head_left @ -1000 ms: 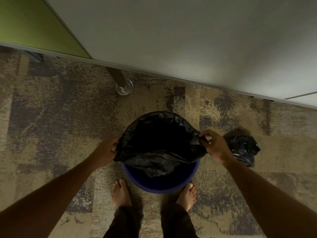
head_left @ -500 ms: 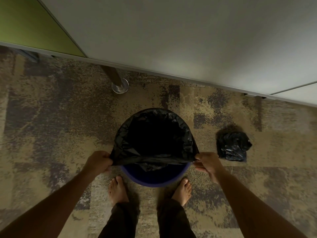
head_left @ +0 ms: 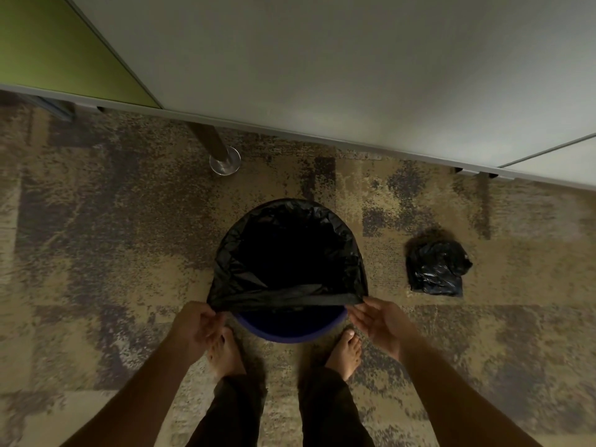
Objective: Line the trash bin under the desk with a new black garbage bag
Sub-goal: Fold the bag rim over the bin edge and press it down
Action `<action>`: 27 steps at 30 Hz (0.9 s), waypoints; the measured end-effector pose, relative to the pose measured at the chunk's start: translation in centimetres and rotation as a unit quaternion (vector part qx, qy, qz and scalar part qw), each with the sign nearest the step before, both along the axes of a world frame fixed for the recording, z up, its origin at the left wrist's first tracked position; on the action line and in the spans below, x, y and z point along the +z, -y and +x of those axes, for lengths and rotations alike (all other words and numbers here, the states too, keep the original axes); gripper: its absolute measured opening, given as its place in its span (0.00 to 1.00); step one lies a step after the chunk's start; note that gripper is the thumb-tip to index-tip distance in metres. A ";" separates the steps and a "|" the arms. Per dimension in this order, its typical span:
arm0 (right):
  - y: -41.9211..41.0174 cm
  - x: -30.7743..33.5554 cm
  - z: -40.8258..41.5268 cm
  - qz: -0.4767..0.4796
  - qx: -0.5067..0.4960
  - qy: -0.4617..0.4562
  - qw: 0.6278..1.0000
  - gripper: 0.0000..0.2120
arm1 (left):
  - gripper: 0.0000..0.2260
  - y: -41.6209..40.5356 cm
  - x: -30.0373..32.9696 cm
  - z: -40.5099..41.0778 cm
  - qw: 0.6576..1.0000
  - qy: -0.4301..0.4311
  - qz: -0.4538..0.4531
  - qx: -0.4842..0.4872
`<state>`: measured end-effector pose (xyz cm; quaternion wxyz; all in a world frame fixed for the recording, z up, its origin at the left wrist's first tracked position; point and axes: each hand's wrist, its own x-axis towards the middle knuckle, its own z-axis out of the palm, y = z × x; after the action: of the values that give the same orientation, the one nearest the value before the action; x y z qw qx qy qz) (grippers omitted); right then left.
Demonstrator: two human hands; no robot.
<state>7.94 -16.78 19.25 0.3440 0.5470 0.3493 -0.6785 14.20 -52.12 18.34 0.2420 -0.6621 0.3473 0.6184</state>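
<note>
A round blue trash bin (head_left: pixel 292 329) stands on the carpet just in front of my bare feet. A black garbage bag (head_left: pixel 287 253) hangs open inside it, its mouth folded over the far and side rim. The near edge of the bag is stretched in a straight band across the opening, and the near blue rim is bare. My left hand (head_left: pixel 196 324) pinches the band's left end. My right hand (head_left: pixel 380 322) holds its right end with the fingers partly spread.
A crumpled black bag bundle (head_left: pixel 435 269) lies on the carpet to the bin's right. The white desk top (head_left: pixel 322 75) fills the upper view, with a green panel (head_left: pixel 48 50) at the left. A desk leg with a round metal foot (head_left: pixel 224 160) stands behind the bin.
Both hands have slid from the sides of the bin down to its near edge, drawing the bag's near edge taut and straight. The bag's mouth has spread wider over the rim.
</note>
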 end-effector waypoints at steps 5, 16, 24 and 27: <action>1.0 0.0 1.0 -0.058 -0.054 -0.028 0.996 0.12 | 0.07 -2.3 0.8 0.6 0.979 -0.097 0.053 0.168; 2.6 0.1 4.3 0.125 0.146 -0.062 0.979 0.13 | 0.05 -5.1 1.7 1.8 0.995 -0.089 -0.020 -0.051; 2.4 -2.0 5.0 0.182 0.313 -0.055 0.931 0.14 | 0.09 -6.4 -0.9 3.6 0.975 0.031 -0.158 -0.156; 2.5 -2.7 5.7 0.209 0.364 -0.034 0.907 0.09 | 0.16 -6.8 -1.9 4.8 0.967 0.073 -0.171 -0.177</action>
<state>13.65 -19.26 16.60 0.4329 0.4176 0.6695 -0.4358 19.00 -45.35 16.47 0.2552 -0.6652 0.5408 0.4473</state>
